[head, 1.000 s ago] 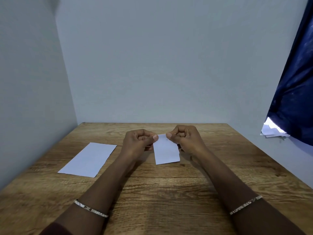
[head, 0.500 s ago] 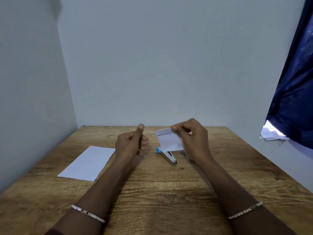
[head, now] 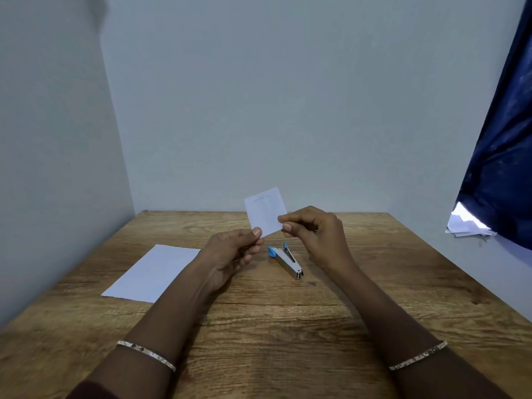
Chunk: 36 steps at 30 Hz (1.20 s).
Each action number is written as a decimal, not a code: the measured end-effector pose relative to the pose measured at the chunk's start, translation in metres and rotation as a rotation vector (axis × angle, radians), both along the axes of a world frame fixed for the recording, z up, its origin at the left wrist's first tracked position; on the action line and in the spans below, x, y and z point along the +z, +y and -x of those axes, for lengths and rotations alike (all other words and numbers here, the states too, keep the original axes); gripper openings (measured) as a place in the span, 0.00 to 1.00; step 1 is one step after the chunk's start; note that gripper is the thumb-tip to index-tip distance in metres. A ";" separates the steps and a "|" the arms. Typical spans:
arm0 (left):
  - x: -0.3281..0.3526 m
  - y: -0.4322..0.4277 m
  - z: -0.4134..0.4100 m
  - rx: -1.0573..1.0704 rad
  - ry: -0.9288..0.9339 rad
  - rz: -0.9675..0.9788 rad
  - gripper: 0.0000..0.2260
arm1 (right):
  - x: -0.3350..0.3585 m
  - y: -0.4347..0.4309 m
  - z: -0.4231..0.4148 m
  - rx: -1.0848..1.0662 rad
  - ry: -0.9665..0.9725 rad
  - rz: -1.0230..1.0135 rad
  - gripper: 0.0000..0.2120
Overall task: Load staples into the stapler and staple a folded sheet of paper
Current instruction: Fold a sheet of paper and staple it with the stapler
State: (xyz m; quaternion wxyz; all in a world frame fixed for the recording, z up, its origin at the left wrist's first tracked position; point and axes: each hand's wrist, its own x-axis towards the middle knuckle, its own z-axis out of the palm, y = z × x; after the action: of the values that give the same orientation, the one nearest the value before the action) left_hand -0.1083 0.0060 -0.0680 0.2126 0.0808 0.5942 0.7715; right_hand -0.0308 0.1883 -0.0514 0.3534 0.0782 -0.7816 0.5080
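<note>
A small folded white sheet [head: 266, 211] is held upright above the wooden table [head: 288, 326], with a faint row of staples along its top edge. My left hand [head: 230, 254] pinches its lower left corner between thumb and finger. My right hand [head: 313, 234] pinches its lower right corner. Below the sheet, a small silver stapler with blue ends [head: 286, 260] lies on the table between my hands, untouched.
A larger white sheet [head: 152, 273] lies flat on the table's left side. Grey walls close in the back and left. A dark blue curtain [head: 506, 168] hangs at the right, with loose papers [head: 467, 224] beneath it.
The folded sheet was low over the table in both hands, then my left hand let go. Now both hands pinch it again, raised and upright. The stapler has come into view beneath.
</note>
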 end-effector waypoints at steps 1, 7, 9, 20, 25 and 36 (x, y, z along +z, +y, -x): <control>-0.001 0.000 0.000 -0.008 0.024 0.017 0.10 | 0.000 0.000 0.000 0.007 -0.029 0.035 0.08; -0.006 0.001 0.001 0.030 0.132 0.063 0.06 | -0.002 0.002 0.000 0.054 -0.125 0.263 0.15; -0.006 0.001 0.001 0.050 0.146 0.078 0.06 | -0.004 0.002 0.001 0.020 -0.162 0.324 0.18; -0.012 -0.001 0.008 0.178 0.111 0.033 0.07 | -0.014 -0.001 -0.001 -0.449 -0.533 -0.400 0.21; -0.009 0.002 0.006 0.181 0.065 0.001 0.03 | -0.019 -0.012 0.006 -0.422 -0.575 -0.615 0.20; -0.007 0.001 0.009 0.234 0.042 -0.070 0.01 | -0.021 -0.007 0.008 0.056 -0.553 0.304 0.05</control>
State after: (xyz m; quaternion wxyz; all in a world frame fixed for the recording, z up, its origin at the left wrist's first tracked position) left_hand -0.1174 0.0073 -0.0752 0.1058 0.0342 0.5766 0.8094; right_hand -0.0388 0.1816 -0.0720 0.1213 -0.0951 -0.7606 0.6306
